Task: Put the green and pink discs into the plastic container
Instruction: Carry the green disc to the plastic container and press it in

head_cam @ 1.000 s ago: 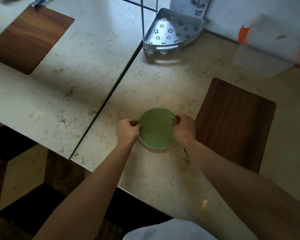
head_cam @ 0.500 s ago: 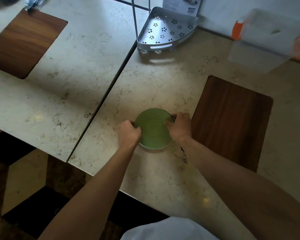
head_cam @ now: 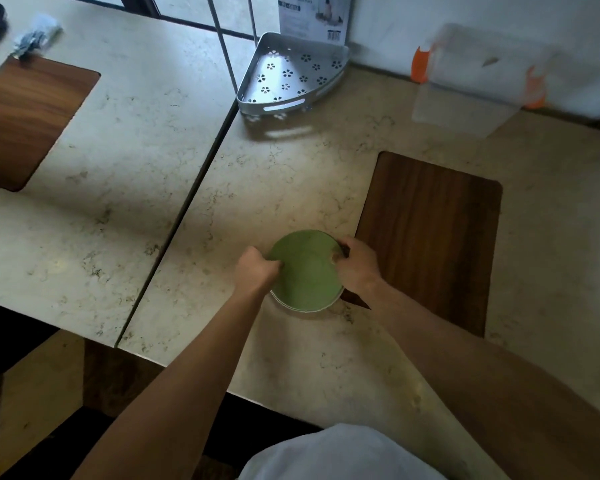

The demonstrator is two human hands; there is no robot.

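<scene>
A stack of round discs, green on top (head_cam: 305,270), sits on the marble counter near its front edge. Pale edges of lower discs show at the bottom rim; no pink is visible. My left hand (head_cam: 257,271) grips the stack's left edge with curled fingers. My right hand (head_cam: 355,263) grips its right edge, thumb over the top disc. The clear plastic container (head_cam: 482,84) with orange clips stands at the back right against the wall, far from both hands.
A dark wooden inset panel (head_cam: 430,237) lies just right of my right hand. A perforated metal corner shelf (head_cam: 291,76) stands at the back centre. A seam (head_cam: 187,209) splits the counter; another wooden panel (head_cam: 25,119) lies far left.
Both hands have tightened on the stack of discs, with the thumbs now further over the top. The stack sits in about the same spot on the counter.
</scene>
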